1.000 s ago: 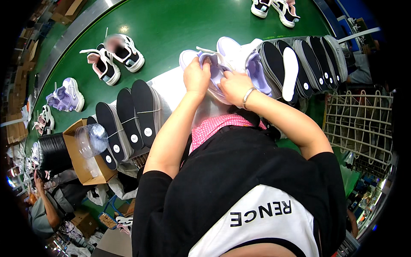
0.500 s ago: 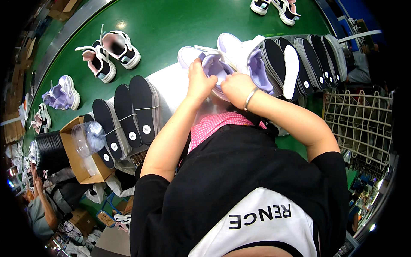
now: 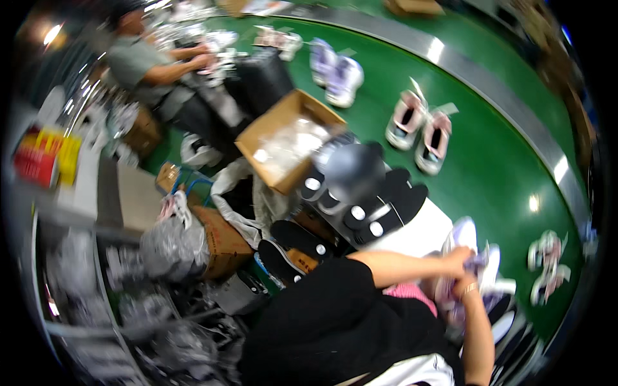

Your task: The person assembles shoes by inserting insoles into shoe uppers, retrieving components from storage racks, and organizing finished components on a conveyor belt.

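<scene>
Green counter [image 3: 496,174], grey strip [image 3: 436,50] along its far side, purple-and-white shoes [image 3: 346,80] at left, pink-lined shoes [image 3: 432,151] mid-surface, another shoe pair [image 3: 546,251] at right.

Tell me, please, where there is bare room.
The green table is bare between the middle pink-lined shoes and the rightmost pair. A smaller white patch is free between the black insoles and left hand. Around the right hand, purple-white shoes and more insoles crowd.

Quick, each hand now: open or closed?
Left hand: on a white-and-lilac shoe, grip too blurred to tell.
Right hand: at that shoe too, grip unclear.
</scene>
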Demonstrator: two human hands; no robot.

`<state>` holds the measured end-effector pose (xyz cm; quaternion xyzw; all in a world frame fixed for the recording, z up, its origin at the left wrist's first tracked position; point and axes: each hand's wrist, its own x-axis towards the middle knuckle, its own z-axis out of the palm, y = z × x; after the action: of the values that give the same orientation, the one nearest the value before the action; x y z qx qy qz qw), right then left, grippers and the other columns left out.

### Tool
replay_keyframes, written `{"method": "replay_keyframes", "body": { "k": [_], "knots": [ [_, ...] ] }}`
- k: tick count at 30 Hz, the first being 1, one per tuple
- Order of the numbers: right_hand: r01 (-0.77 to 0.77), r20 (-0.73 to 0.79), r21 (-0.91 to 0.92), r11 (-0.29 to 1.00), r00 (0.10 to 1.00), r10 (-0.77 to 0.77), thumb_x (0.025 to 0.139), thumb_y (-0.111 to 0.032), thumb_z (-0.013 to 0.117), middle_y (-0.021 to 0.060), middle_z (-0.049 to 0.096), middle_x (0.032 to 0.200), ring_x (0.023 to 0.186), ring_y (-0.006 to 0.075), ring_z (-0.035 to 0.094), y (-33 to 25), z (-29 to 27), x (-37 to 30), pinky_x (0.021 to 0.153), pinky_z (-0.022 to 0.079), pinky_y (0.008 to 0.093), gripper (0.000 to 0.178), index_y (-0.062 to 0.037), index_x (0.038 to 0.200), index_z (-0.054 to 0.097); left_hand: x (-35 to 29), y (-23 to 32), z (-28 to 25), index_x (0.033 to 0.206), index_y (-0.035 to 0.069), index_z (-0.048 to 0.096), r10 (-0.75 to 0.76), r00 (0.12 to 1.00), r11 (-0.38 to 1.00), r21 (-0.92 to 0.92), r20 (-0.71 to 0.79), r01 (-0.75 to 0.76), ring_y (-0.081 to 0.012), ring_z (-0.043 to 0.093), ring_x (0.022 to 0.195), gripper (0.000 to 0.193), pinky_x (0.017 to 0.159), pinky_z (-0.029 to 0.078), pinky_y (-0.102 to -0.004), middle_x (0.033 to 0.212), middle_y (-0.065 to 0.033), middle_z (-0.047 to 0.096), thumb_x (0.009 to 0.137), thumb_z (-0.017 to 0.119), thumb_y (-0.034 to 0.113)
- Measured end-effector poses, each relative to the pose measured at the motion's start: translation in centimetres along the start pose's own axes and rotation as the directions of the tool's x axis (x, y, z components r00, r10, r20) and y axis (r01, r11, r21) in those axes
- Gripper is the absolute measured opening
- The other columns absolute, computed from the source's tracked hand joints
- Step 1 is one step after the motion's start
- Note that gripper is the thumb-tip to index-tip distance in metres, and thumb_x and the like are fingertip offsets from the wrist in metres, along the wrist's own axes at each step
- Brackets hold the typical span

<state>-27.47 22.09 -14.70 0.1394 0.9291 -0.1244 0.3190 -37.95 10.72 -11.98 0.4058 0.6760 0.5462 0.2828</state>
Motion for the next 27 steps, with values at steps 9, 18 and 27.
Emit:
{"method": "replay_keyframes", "body": {
  "k": [9,18,27],
  "knots": [
    [0.166,0.244,-0.289,0.943,0.965,-0.095,0.063,-0.012,0.050,0.0199,0.053,0.103,0.099,0.0304,0.050,-3.0,-5.2,0.1,0.086,0.039,0.0355,0.037,-0.0043,0.099,0.056,0.2,-0.4,0.9,0.089,0.000,0.053,0.087,0.976,0.996,0.020,-0.199,-0.085,-0.0345,0.046,0.088,0.039,0.078,0.037,-0.0376,0.090,-0.0184,0.051,0.051,0.057,0.007],
    [0.113,0.198,-0.301,0.947,0.979,-0.054,0.064,-0.014,0.050,0.0223,0.054,0.099,0.096,0.0322,0.051,-3.7,-6.0,-0.8,0.085,0.039,0.0366,0.038,-0.0003,0.099,0.055,-0.1,1.5,-0.2,0.088,0.000,0.054,0.039,0.995,0.994,0.104,-0.094,-0.029,-0.0337,0.046,0.091,0.038,0.079,0.037,-0.0374,0.090,-0.0182,0.050,0.051,0.058,0.007],
    [0.056,0.202,-0.098,0.994,0.979,-0.035,0.066,-0.028,0.051,0.0249,0.057,0.088,0.087,0.0352,0.055,-7.5,-9.0,-8.7,0.083,0.037,0.0418,0.054,0.0105,0.103,0.043,0.2,0.5,0.5,0.090,0.000,0.055,0.081,0.988,0.993,0.092,-0.128,-0.070,-0.0344,0.047,0.089,0.038,0.079,0.038,-0.0381,0.090,-0.0190,0.050,0.053,0.058,0.007]
  ]
}}
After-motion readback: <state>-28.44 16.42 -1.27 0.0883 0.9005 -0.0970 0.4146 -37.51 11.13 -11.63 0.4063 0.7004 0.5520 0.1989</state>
